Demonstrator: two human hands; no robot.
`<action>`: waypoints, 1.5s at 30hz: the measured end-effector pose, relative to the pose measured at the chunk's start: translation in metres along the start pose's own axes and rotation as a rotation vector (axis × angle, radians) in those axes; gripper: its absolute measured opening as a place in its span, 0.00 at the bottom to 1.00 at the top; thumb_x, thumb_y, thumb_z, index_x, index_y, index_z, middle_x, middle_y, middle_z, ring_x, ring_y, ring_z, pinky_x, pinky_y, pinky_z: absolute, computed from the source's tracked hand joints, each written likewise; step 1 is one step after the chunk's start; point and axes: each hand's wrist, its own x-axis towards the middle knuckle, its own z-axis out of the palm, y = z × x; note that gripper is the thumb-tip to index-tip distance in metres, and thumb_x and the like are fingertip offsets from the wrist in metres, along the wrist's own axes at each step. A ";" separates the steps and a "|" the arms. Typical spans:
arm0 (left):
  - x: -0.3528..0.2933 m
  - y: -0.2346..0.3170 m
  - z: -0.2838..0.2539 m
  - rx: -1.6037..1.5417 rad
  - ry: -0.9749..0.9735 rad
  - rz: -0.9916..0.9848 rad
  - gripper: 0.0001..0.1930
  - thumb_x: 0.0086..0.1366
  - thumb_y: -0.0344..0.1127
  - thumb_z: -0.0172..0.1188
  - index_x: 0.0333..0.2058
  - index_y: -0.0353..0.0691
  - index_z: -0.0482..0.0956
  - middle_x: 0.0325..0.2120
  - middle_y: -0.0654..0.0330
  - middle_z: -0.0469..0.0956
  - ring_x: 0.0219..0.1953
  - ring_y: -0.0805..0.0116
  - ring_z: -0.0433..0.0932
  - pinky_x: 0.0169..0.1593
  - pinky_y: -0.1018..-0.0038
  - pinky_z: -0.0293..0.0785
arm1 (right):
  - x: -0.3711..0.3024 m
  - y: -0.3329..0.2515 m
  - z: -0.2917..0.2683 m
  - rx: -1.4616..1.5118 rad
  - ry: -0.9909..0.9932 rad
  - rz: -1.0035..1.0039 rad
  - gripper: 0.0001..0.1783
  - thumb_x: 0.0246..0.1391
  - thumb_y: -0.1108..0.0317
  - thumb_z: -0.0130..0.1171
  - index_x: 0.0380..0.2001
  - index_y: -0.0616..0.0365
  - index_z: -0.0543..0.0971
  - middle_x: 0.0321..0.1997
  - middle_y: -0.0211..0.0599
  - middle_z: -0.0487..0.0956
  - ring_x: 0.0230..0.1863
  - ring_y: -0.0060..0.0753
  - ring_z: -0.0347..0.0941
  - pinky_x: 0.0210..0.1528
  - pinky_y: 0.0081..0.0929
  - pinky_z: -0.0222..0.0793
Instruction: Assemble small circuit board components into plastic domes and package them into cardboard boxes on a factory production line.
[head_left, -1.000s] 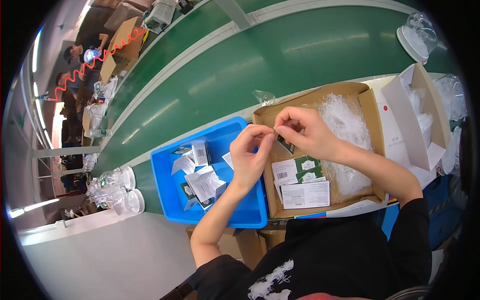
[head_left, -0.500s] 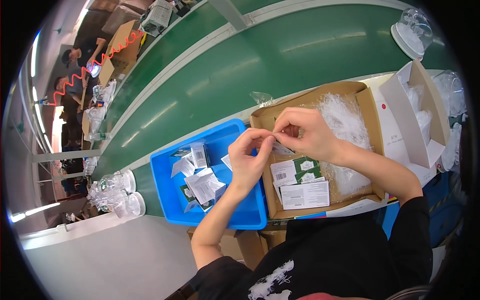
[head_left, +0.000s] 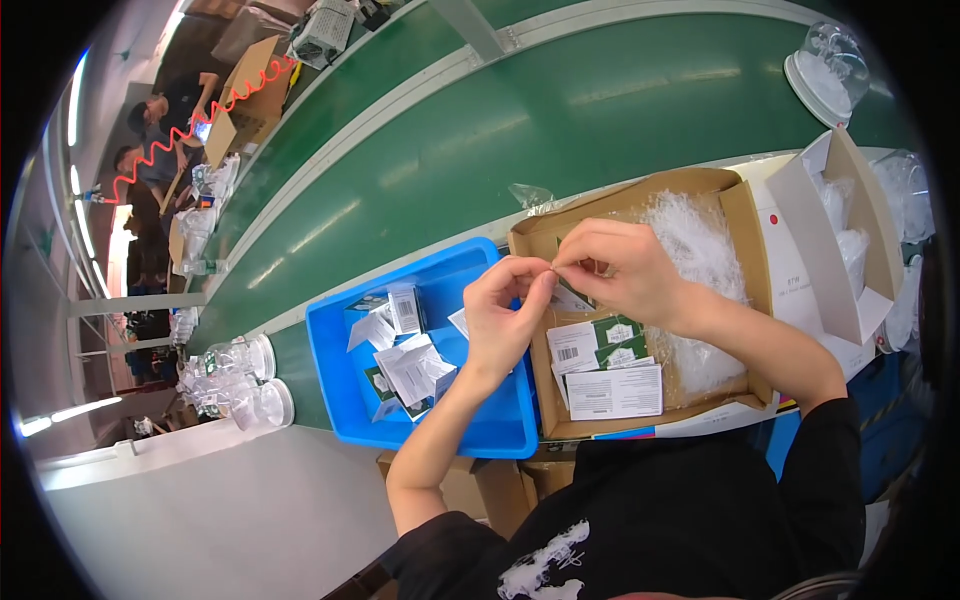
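Note:
Over the left part of a shallow cardboard tray (head_left: 757,285), my left hand (head_left: 497,310) and my right hand (head_left: 632,268) meet fingertip to fingertip. Both are closed in a pinch; whatever lies between the fingers is too small to make out. Just below the right fingers shows part of a dark-and-white card (head_left: 570,298), and I cannot tell whether it hangs from them. In the tray lie white and green printed cards (head_left: 616,392) and, to their right, a heap of thin white plastic strands (head_left: 690,230). Several folded cards (head_left: 408,368) sit in the blue bin (head_left: 324,375) beside my left wrist.
A green work surface (head_left: 420,160) runs behind the bin and tray. Clear domed containers (head_left: 255,385) stand at the left, another dome (head_left: 832,75) at the far right. An open white box (head_left: 835,240) with clear pieces adjoins the tray. Two people work in the left background.
The whole view has shifted slightly. My hands keep almost the same pinched pose over the tray, with the right fingers a little more closed together. The bin and cards look unchanged.

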 end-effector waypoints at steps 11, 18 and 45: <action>-0.001 -0.001 0.002 0.054 0.015 0.058 0.04 0.61 0.23 0.62 0.35 0.30 0.79 0.30 0.62 0.78 0.30 0.78 0.78 0.33 0.83 0.73 | 0.001 0.000 0.000 -0.025 0.004 -0.012 0.05 0.46 0.80 0.64 0.29 0.62 0.80 0.31 0.35 0.79 0.28 0.27 0.75 0.27 0.20 0.72; 0.000 -0.001 0.000 0.061 -0.004 0.054 0.04 0.61 0.23 0.62 0.35 0.30 0.80 0.30 0.61 0.78 0.30 0.78 0.78 0.33 0.83 0.74 | 0.001 -0.003 0.000 -0.051 0.006 0.013 0.05 0.46 0.79 0.64 0.29 0.61 0.80 0.31 0.34 0.79 0.28 0.28 0.76 0.28 0.21 0.73; -0.001 0.001 0.000 0.015 -0.039 0.000 0.06 0.63 0.22 0.57 0.39 0.31 0.75 0.28 0.61 0.80 0.29 0.78 0.79 0.32 0.83 0.73 | 0.000 0.006 0.000 -0.145 -0.036 -0.130 0.05 0.45 0.76 0.65 0.28 0.58 0.79 0.30 0.33 0.78 0.27 0.35 0.76 0.26 0.26 0.72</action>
